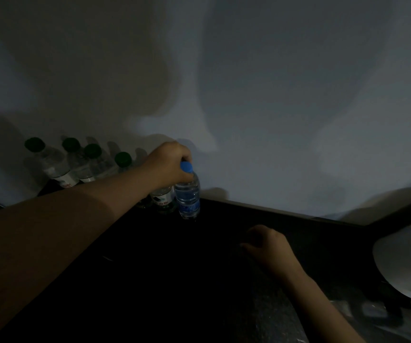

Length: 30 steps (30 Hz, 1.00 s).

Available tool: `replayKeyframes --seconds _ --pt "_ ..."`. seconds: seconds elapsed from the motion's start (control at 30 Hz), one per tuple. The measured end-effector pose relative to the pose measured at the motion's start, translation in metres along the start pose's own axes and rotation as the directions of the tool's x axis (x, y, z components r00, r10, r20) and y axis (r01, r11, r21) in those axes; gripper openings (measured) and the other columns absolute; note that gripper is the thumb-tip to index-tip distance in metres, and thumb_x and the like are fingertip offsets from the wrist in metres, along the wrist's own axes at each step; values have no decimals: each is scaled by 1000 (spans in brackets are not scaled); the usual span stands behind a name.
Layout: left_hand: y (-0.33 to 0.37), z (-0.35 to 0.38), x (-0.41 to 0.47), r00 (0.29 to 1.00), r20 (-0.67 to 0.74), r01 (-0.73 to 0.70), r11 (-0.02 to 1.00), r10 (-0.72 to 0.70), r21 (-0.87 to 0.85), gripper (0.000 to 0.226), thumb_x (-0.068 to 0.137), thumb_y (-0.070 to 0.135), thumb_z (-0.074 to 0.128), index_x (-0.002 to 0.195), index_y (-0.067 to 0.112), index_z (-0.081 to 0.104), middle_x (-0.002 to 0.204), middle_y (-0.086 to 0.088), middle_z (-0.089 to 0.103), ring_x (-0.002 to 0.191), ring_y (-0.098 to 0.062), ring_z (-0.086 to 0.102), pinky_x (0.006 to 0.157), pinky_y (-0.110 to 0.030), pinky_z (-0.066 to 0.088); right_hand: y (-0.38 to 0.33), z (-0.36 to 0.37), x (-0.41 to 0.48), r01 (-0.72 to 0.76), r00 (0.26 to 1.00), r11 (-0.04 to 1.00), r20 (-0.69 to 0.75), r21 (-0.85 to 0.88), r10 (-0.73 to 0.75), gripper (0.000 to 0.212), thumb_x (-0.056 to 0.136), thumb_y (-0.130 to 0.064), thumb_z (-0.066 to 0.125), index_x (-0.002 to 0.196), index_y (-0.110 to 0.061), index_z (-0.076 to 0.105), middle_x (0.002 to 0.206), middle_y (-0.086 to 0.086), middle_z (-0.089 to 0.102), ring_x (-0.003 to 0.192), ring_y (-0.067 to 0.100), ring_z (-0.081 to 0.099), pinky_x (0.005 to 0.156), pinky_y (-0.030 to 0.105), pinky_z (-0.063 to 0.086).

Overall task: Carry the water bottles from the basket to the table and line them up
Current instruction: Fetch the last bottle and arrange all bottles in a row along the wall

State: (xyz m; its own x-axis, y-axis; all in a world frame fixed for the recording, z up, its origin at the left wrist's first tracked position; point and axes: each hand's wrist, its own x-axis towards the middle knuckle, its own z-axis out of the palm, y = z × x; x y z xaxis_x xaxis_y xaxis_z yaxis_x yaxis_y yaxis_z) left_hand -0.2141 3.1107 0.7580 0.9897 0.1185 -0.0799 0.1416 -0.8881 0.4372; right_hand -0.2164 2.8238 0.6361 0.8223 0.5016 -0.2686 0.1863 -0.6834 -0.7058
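In the head view, dimly lit, the left grip [168, 161] is seen reached out over the far edge of the dark bench [174, 268], its fingers curled from above round the neck and blue cap [186, 167] of a small water bottle [187, 194]. The bottle is held upright directly below the grip, its base at or just over the bench surface; contact cannot be told in the gloom. A blue label with pale writing is wrapped round its lower half, but the writing is too dark and blurred to be read. Just beside it, on the forearm side of the left grip and partly hidden under the wrist, a second bottle [162, 198] with a white and dark green label is stood; its print is not legible either. Further along that side, a row of green-capped bottles [75, 162] is lined up against the pale wall [273, 95], with white labels bearing a red mark that cannot be made out. The right grip [266, 243] is rested on the bench nearer the body, well apart from the bottles, its fingers loosely curled and nothing held. Beyond the right grip's outer side, a pale rounded object [402, 263] is seen at the bench's edge.
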Motion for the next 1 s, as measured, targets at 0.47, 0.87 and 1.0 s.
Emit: replayKeyframes --seconds 0.47,0.87,1.0 --pt "6 -2 1 996 30 79 996 -80 31 15 75 18 71 82 15 59 92 -4 57 86 -19 54 68 -29 40 -1 4 -3 -11 1000 1000 -1 -26 11 33 80 -33 72 106 -39 53 86 -24 54 72 -15 53 56 -3 41" --pt "14 -20 -34 996 -80 51 996 -45 76 41 75 22 72 111 9 60 111 -14 57 102 -27 54 90 -37 47 -26 6 -28 76 994 964 91 -256 -54 24 83 -34 68 103 -34 55 91 -16 55 74 -5 54 56 7 41" --pt "19 -30 -67 997 -76 40 996 -34 76 32 75 20 71 104 9 61 103 -9 57 99 -24 55 83 -29 45 -38 11 -40 113 971 921 238 -372 -23 26 87 -27 61 113 -28 58 101 -10 56 80 0 50 63 8 36"
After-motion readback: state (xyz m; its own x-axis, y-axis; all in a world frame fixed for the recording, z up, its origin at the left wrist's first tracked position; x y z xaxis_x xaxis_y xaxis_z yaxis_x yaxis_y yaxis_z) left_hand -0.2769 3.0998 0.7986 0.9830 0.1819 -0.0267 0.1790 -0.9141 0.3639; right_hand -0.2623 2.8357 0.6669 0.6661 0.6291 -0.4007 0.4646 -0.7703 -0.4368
